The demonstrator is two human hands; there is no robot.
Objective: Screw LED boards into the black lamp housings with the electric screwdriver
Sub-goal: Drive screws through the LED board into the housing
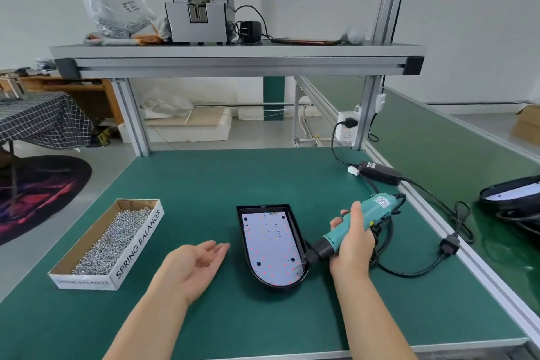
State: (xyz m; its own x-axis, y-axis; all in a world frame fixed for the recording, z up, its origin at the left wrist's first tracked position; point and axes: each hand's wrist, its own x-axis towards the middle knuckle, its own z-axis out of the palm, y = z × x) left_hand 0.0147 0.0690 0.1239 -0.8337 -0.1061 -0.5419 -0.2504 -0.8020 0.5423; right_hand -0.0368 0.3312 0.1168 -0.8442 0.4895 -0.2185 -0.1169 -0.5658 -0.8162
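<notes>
The black lamp housing (274,286) sits open side up in the middle of the green table (204,178), rounded end towards the person. The LED board (270,245) is already dropped inside it. The right hand (353,240) is wrapped round the teal electric screwdriver (333,238) in a full fist grip, thumb up along the body. The tool is tilted well over, with its black nose coming in from the right and the bit at the near right corner of the board.

That looks like the corner screw going in. To do it well, the driver probably wants standing up much straighter, so the bit sits square in the screw head and doesn't skate across the board. Pressing straight down with a steady wrist should also help. Nothing is holding the housing, so it could shift under a sideways push.

The left hand (195,263) lies just left of the housing without touching it, palm up with the fingers relaxed and open. There's a tiny dark speck on the palm, maybe a spare screw, but it's too small to tell.

Further left is the cardboard screw box (140,238), heaped with screws. The screwdriver's cord (409,272) loops off to the right.
</notes>
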